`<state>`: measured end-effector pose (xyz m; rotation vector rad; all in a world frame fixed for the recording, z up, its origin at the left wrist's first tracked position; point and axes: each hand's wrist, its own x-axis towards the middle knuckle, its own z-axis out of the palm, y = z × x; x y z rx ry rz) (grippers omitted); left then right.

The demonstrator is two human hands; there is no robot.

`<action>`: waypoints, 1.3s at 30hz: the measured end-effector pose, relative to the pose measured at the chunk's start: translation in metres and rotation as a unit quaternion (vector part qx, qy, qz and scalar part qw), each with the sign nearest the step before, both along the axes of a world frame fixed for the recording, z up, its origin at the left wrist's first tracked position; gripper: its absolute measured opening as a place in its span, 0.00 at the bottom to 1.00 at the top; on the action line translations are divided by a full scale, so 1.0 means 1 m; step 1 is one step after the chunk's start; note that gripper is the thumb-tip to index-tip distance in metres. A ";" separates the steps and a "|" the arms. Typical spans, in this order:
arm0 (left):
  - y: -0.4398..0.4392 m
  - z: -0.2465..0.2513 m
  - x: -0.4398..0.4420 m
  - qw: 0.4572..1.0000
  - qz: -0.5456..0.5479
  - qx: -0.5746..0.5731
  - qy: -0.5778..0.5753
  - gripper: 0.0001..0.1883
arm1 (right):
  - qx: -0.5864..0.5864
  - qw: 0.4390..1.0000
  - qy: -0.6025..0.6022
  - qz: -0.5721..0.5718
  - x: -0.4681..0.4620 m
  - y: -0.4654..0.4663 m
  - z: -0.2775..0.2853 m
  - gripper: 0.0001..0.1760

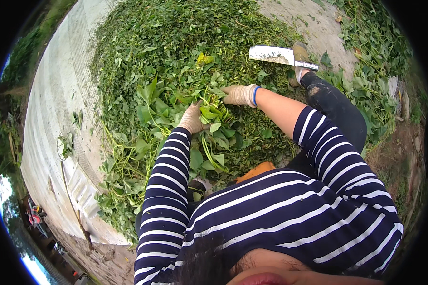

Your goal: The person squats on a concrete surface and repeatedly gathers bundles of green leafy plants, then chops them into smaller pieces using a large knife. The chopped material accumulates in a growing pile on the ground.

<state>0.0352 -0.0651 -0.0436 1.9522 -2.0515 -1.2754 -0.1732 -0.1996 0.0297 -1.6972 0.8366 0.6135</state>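
My left hand [193, 118], in a light knitted glove, is closed around a bunch of leafy green vines [160, 110]. My right hand [238, 95], in a similar glove with a blue cuff edge, holds the other side of the same bunch, where cut stems show. Its fingertips are partly hidden by leaves. Beyond the hands spreads a large pile of chopped green leaves and stems [185, 39]. A cleaver [273, 54] with a broad, stained metal blade lies to the right, its handle by my shoe, apart from both hands.
Uncut vines [125, 181] lie at the lower left, more vines [374, 85] at the far right. Pale concrete [57, 117] borders the pile, with a long stick [69, 192] and a white ridged piece [82, 188] on it. My bent leg [335, 103] is at the right.
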 end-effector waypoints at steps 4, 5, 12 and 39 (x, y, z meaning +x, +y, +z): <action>-0.010 0.008 0.005 0.990 -0.027 0.077 -0.113 0.57 | -0.396 0.906 -0.128 0.084 0.013 0.014 0.060 0.37; -0.011 0.014 0.002 0.992 -0.023 0.078 -0.101 0.55 | -0.487 0.840 -0.220 0.093 0.016 0.026 0.066 0.41; -0.011 0.075 -0.005 0.975 0.169 -0.118 -0.084 0.59 | -0.469 0.823 -0.151 0.283 0.027 0.058 0.013 0.34; -0.003 0.124 -0.018 0.986 0.113 -0.003 -0.123 0.64 | -0.231 0.892 0.027 0.387 0.077 0.025 0.008 0.22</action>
